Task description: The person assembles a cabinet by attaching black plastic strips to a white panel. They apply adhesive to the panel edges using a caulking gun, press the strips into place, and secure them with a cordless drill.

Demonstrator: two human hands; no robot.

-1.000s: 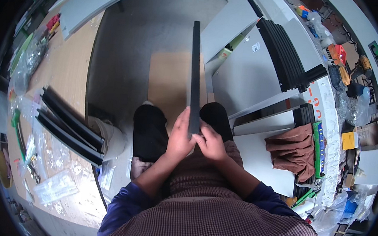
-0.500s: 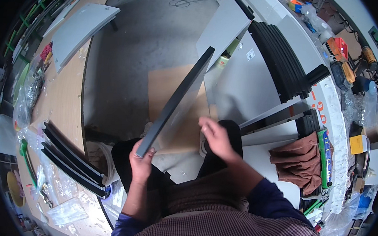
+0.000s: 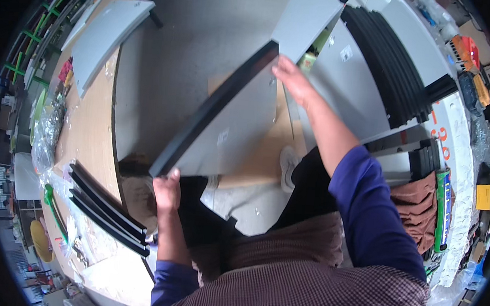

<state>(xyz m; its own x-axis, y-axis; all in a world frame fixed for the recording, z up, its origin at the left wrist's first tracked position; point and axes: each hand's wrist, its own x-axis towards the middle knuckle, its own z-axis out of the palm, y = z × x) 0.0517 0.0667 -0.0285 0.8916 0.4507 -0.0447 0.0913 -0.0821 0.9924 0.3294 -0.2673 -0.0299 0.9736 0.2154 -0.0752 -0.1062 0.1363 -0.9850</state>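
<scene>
A grey panel with a black strip along its upper edge stands on edge before me, slanting from near left to far right. My left hand grips its near end, with the thumb on the panel's face. At the far end, my right hand has its fingers closed on the panel's edge, just below the end of the strip. Part of the fingers on both hands is hidden behind the panel. Beneath the panel, a brown cardboard sheet lies on the floor.
On the left, a wooden table bears another grey panel and several black strips. To the right, large panels lean beside a stack of black strips. A brown cloth hangs next to a green tube.
My right hand has moved from near my knee, off the panel, forward to the panel's far end. The panel has shifted left and turned, so more of its face shows.
</scene>
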